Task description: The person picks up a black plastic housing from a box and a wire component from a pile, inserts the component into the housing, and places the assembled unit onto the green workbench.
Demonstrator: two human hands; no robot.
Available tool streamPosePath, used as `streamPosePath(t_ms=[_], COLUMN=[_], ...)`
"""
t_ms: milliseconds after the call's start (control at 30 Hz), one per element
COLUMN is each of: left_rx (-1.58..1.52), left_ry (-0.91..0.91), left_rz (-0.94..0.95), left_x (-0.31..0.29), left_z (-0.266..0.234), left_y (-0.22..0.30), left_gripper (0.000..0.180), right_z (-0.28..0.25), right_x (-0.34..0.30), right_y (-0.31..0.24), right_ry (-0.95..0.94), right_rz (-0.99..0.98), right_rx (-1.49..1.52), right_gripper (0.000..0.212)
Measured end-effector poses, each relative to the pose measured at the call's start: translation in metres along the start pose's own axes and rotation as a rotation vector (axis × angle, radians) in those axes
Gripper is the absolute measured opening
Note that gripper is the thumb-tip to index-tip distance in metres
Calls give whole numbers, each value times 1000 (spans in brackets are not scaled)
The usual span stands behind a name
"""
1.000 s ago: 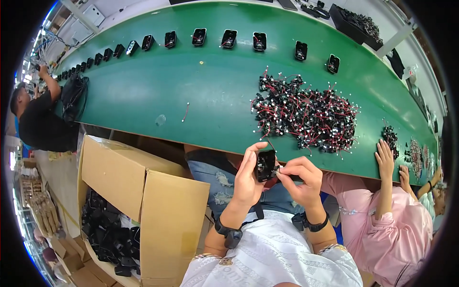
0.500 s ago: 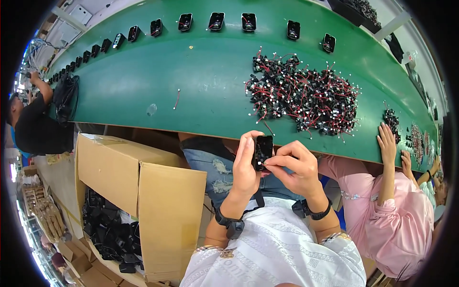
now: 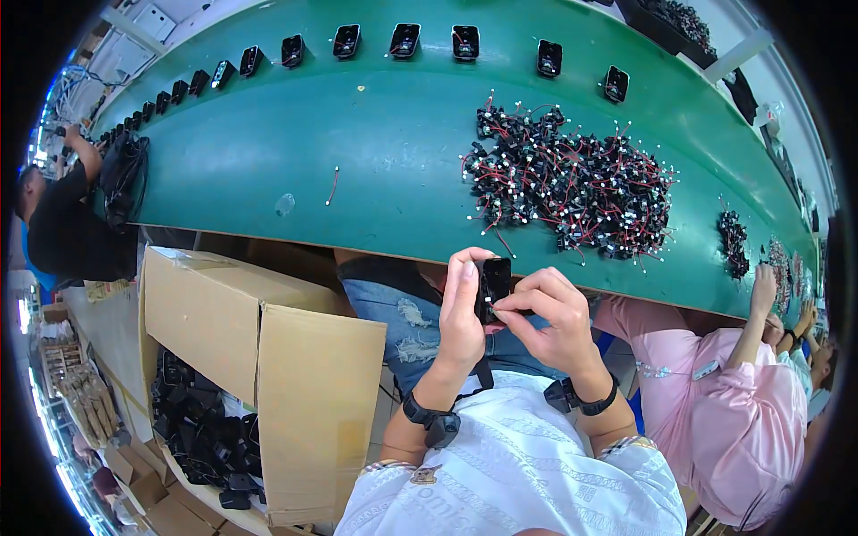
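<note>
My left hand (image 3: 462,304) is closed round a small black plastic casing (image 3: 494,279), held upright just in front of the table edge. At the casing's lower end, my right hand (image 3: 554,313) is closed in a pinch. A tiny white connector (image 3: 489,302) shows at those fingertips, and the fingers partly hide it. Beyond my hands, to the right, a large pile of black parts with red wires and white connectors (image 3: 572,183) lies on the green table (image 3: 241,161). One loose red wire (image 3: 333,186) lies apart to the left.
A row of similar black casings (image 3: 405,41) runs along the table's far side. Left of my legs stands an open cardboard box (image 3: 322,411) with black casings (image 3: 210,438) in it. A co-worker in pink (image 3: 733,420) sits close on my right; another person (image 3: 76,214) is far left.
My right fingertips have shifted slightly at the casing's lower end, and the casing is tilted a little differently. The pink-sleeved co-worker's hand has moved off the small pile to the right.
</note>
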State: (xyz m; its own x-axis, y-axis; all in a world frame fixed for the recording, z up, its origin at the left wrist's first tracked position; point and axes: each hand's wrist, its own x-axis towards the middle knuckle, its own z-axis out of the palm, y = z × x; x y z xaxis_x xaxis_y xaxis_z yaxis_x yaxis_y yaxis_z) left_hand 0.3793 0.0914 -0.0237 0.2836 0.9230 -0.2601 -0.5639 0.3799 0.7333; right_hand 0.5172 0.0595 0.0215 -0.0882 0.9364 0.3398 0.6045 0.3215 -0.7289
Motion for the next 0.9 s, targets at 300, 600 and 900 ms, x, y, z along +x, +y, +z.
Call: streamPosePath(t_ms=[300,600,900], left_rx=[49,241,534], left_ry=[2,-194,-333], left_rz=[177,712,925], left_x=[5,3,0], left_z=[-9,-22,-15], left_y=[3,6,22], left_gripper=[34,63,50], right_z=[-1,6,-6], right_x=[-5,-2,5], right_y=[0,-9,-8], right_ry=[149,233,234], right_rz=[144,616,506], right_rx=[304,1151,886], right_gripper=[8,10,11])
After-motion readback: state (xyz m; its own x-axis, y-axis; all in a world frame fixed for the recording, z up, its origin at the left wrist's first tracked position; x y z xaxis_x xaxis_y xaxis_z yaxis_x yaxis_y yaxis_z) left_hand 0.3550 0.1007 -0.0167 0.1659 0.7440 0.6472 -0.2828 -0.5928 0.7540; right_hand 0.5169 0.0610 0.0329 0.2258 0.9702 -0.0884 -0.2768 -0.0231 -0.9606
